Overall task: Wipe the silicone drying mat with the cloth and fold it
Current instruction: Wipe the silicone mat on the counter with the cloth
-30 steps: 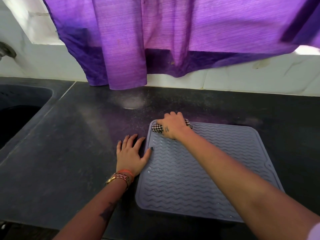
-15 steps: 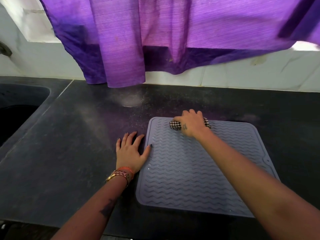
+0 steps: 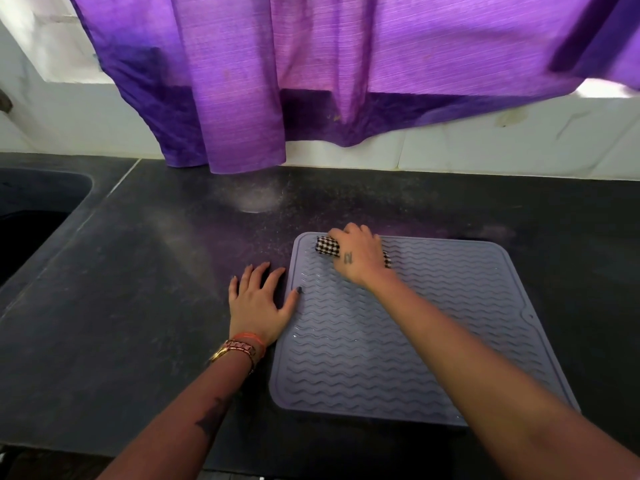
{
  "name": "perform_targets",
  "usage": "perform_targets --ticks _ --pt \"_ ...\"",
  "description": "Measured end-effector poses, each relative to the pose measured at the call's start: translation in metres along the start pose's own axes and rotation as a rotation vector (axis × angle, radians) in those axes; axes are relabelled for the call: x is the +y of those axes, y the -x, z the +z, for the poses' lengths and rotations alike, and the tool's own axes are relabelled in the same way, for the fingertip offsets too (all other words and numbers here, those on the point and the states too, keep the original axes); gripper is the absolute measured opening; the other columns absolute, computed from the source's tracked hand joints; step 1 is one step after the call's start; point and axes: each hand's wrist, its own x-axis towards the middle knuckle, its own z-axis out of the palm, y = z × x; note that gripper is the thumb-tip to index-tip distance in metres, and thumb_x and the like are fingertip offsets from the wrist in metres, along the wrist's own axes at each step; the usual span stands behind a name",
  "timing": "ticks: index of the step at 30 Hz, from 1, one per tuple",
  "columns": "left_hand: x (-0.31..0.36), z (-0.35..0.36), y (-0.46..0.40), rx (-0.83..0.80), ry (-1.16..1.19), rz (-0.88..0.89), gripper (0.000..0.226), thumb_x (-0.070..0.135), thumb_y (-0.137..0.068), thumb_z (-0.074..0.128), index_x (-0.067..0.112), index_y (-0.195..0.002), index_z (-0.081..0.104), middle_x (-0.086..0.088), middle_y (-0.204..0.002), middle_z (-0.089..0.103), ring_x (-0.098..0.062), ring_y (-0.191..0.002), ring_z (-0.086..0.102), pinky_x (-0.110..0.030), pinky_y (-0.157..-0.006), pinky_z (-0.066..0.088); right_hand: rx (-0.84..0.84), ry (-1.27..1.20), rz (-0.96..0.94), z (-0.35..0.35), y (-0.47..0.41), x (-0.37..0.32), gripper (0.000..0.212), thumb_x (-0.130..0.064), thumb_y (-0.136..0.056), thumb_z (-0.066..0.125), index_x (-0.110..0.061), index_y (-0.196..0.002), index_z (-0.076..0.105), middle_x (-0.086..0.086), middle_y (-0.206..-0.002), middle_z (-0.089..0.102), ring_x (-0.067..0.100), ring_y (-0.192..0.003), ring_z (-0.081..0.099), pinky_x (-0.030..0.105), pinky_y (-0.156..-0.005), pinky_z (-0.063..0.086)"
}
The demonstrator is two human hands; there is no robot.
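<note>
I note the grey wave-ribbed silicone drying mat [image 3: 398, 341] flat on the black stone counter [image 3: 121, 306]. My left hand [image 3: 258, 306] lies spread at its left edge. My right hand [image 3: 356, 254] grips the black-and-white checked cloth [image 3: 325, 245] at the far-left corner.

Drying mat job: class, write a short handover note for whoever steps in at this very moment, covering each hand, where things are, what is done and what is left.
Left hand: flat on the counter, thumb touching the mat's left edge.
Right hand: grips the checkered cloth, pressing it on the far left part of the silicone mat.
Mat lies flat and unfolded on the counter.
Done: wiping is under way; how much is covered cannot be told.
Left: finish wiping, then fold the mat.
</note>
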Motion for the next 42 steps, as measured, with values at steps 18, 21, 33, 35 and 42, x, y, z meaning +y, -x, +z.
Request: perform_targets --ticks 18,21,33,35,42 --pt "-0.001 0.002 0.000 -0.004 -0.026 0.004 0.074 0.072 -0.077 0.017 0.033 -0.132 0.049 0.000 -0.146 0.040 -0.024 -0.141 0.024 -0.048 -0.116 0.010 -0.146 0.160 -0.084 0.000 -0.019 -0.014 0.049 -0.016 -0.087 0.056 -0.034 -0.132 0.048 0.009 -0.131 0.044 0.032 -0.120 0.037 0.050 -0.098 0.030" --pt "0.000 0.002 0.000 -0.004 -0.028 0.005 0.075 0.072 -0.077 0.017 0.033 -0.132 0.049 0.000 -0.146 0.040 -0.024 -0.141 0.024 -0.048 -0.116 0.009 -0.153 0.162 -0.107 0.000 -0.020 -0.013 0.051 -0.013 -0.087 0.056 -0.035 -0.132 0.048 0.008 -0.131 0.044 0.031 -0.120 0.037 0.050 -0.098 0.031" --pt "-0.001 0.004 0.000 0.009 -0.036 0.009 0.072 0.072 -0.078 0.020 0.032 -0.131 0.050 -0.001 -0.145 0.042 -0.025 -0.140 0.027 -0.049 -0.116 0.012 -0.171 0.246 -0.172 0.004 -0.017 -0.030 0.056 -0.016 -0.085 0.059 -0.033 -0.136 0.043 0.009 -0.135 0.036 0.034 -0.120 0.034 0.052 -0.098 0.029" --pt "-0.001 0.004 0.000 0.009 -0.033 0.006 0.072 0.072 -0.078 0.020 0.033 -0.131 0.050 0.000 -0.145 0.042 -0.025 -0.140 0.027 -0.048 -0.116 0.012 -0.183 0.235 -0.175 0.001 -0.018 -0.030 0.057 -0.016 -0.085 0.059 -0.035 -0.136 0.043 0.009 -0.134 0.037 0.034 -0.120 0.034 0.052 -0.098 0.029" --pt "-0.002 0.004 -0.001 0.010 -0.012 0.007 0.072 0.072 -0.078 0.021 0.033 -0.130 0.051 0.001 -0.144 0.042 -0.024 -0.140 0.027 -0.049 -0.116 0.011 -0.156 0.264 -0.203 0.001 -0.006 -0.021 0.054 -0.022 -0.088 0.058 -0.040 -0.137 0.042 0.009 -0.132 0.040 0.034 -0.120 0.038 0.053 -0.098 0.031"
